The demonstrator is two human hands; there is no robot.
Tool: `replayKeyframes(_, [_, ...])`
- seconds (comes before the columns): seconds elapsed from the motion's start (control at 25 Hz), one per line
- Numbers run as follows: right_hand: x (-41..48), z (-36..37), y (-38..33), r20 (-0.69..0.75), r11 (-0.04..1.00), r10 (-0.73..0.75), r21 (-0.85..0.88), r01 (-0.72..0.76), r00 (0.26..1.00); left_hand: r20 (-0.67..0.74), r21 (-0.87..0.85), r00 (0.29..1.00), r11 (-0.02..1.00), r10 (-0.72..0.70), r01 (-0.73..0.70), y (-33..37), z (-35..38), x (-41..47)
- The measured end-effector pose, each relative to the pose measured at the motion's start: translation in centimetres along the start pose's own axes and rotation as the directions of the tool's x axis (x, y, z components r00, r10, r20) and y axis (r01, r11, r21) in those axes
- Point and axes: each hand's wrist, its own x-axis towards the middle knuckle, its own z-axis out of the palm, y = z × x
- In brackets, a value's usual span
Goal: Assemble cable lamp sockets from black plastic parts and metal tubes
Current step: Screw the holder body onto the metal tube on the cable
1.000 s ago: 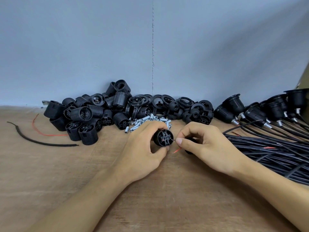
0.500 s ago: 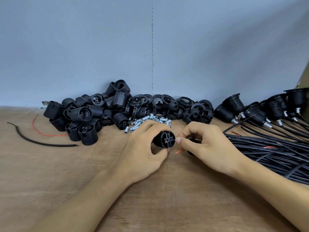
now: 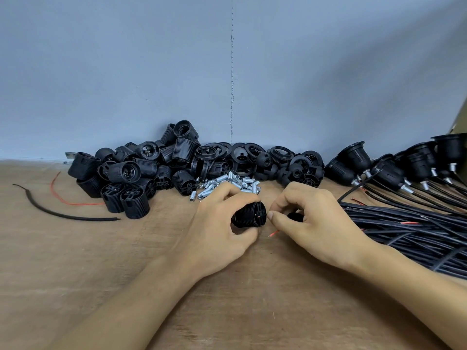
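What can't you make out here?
All head view:
- Socket, far end: covered by the left hand.
- What the right hand pinches: hidden behind its thumb; only a red wire tip shows.
- Black part under that palm: mostly covered.
- Cables: cut off by the right edge.

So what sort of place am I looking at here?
Probably a small assembly workbench: a heap of loose black socket parts, a pile of metal tubes and a row of finished cabled sockets, on a wooden top.

black cap [image 3: 294, 216] half hidden under right hand [image 3: 316, 223], cables [image 3: 417, 233] cropped
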Motion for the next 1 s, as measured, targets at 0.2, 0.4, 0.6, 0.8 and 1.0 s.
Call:
replayKeyframes(0.2, [-0.14, 0.04, -0.11, 0.036, 0.997, -0.035, -0.062, 0.037, 0.999, 0.064, -0.011, 0.998, 1.000, -0.011, 0.011, -0.26, 0.21, -0.08])
replayKeyframes(0.4, [-0.11, 0.26, 0.01, 0.021, 0.998, -0.017, -0.068, 0.018, 1.000, 0.060, -0.030, 0.998, 0.999, -0.019, 0.021, -0.37, 0.24, -0.02])
replayKeyframes(0.6, [0.08, 0.06, 0.31, 0.037, 0.999, 0.039, -0.032, -0.038, 0.999, 0.072, -0.029, 0.997, 0.999, -0.040, 0.042, -0.46, 0.19, 0.13])
replayKeyframes(0.8, [0.22, -0.13, 0.78, 0.056, 0.994, 0.104, 0.005, -0.105, 0.993, 0.068, -0.006, 0.997, 0.999, -0.033, 0.033, -0.57, 0.22, 0.10])
replayKeyframes(1.0, [0.05, 0.12, 0.59, 0.056, 0.998, 0.049, -0.030, -0.048, 0.997, 0.081, 0.004, 0.997, 1.000, -0.005, 0.004, -0.75, 0.45, -0.02])
